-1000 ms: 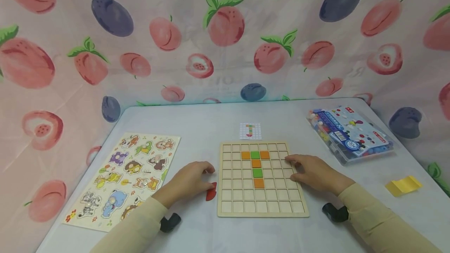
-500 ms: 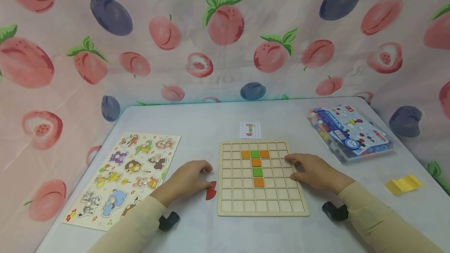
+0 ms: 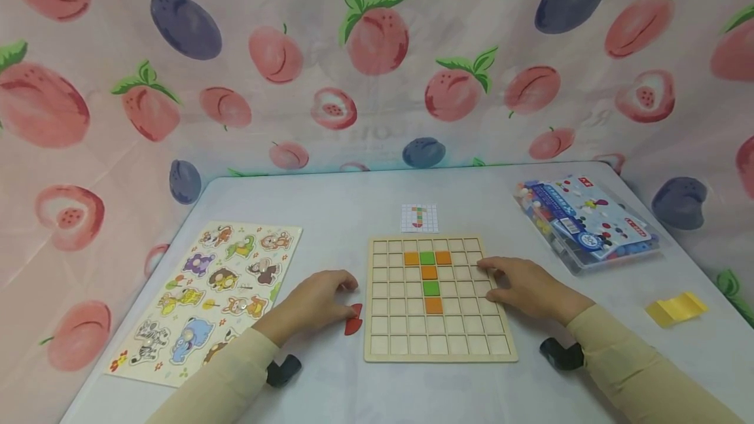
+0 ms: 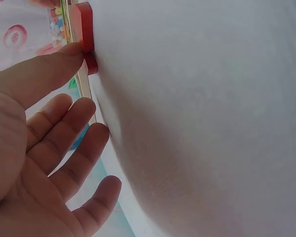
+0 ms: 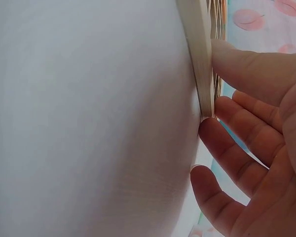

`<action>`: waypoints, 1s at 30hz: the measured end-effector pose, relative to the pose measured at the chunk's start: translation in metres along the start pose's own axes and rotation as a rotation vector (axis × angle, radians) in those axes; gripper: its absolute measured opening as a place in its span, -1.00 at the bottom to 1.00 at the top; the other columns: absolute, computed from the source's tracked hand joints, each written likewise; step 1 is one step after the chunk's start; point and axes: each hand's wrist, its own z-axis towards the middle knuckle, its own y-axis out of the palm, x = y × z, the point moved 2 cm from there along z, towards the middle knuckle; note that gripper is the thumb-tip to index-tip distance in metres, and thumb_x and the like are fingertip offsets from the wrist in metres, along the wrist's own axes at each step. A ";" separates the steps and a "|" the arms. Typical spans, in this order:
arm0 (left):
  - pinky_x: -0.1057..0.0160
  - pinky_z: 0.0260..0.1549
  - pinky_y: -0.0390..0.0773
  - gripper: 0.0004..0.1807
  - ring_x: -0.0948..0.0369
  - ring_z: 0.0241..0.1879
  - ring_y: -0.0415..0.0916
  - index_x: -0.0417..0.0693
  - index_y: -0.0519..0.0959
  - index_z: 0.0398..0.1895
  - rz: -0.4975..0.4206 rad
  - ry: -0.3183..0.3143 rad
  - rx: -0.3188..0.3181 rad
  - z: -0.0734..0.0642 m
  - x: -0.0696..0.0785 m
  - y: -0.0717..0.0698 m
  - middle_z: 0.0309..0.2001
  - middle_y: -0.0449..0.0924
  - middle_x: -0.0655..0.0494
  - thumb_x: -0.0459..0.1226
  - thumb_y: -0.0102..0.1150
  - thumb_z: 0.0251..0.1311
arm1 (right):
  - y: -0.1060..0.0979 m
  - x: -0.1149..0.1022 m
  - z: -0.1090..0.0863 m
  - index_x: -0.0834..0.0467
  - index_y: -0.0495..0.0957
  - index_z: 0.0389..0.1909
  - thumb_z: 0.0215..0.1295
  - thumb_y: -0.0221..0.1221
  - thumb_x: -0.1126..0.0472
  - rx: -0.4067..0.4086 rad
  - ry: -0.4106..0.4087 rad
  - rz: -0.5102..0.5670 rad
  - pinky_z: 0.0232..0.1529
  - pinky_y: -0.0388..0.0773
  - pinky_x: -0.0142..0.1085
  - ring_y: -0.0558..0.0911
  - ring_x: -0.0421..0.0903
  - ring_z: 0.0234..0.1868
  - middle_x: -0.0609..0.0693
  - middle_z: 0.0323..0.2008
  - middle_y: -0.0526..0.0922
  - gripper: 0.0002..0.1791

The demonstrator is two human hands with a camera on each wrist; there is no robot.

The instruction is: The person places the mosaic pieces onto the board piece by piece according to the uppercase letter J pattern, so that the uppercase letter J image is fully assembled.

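A wooden grid board (image 3: 406, 345) lies in the middle of the table. Orange and green square tiles (image 3: 432, 288) form a T shape in its cells. Just left of the board are two red wedge-shaped pieces (image 3: 353, 326). My left hand (image 3: 315, 298) rests beside them with relaxed fingers; its thumb touches the red pieces (image 4: 84, 29) in the left wrist view, and no finger closes round them. On the other side, my right hand (image 3: 524, 288) lies at the board's right edge. Its loosely bent fingers (image 5: 224, 140) touch the board's side (image 5: 200, 59) without gripping it.
Behind the board lies a small gridded card (image 3: 419, 218) printed with a coloured figure. An animal puzzle board (image 3: 235, 260) is at the left. A clear plastic case (image 3: 589, 221) of colourful parts stands at the back right, with a folded yellow paper (image 3: 675, 310) nearer the front.
My left hand has shifted very slightly left, showing a little more of the upper red piece. The right hand and the tiles have stayed in place.
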 end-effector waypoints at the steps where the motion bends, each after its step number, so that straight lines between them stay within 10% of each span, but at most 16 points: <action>1: 0.08 0.06 0.50 -0.60 0.13 -0.04 0.52 -0.04 0.63 -0.05 0.005 0.003 0.000 0.000 0.000 0.000 -0.12 0.62 0.17 -0.26 0.50 0.01 | 0.000 0.000 0.000 0.24 0.40 0.36 0.27 0.35 0.10 -0.001 -0.001 0.000 0.27 0.29 0.22 0.45 0.25 0.27 0.22 0.25 0.51 -0.32; 30: 0.13 -0.04 0.56 -0.82 0.19 -0.15 0.57 0.02 0.66 -0.17 -0.005 0.000 0.055 0.004 -0.003 -0.004 -0.23 0.65 0.24 -0.35 0.38 0.17 | 0.000 0.001 0.000 0.24 0.39 0.37 0.29 0.34 0.10 -0.004 -0.006 0.008 0.27 0.29 0.21 0.44 0.25 0.28 0.21 0.26 0.51 -0.32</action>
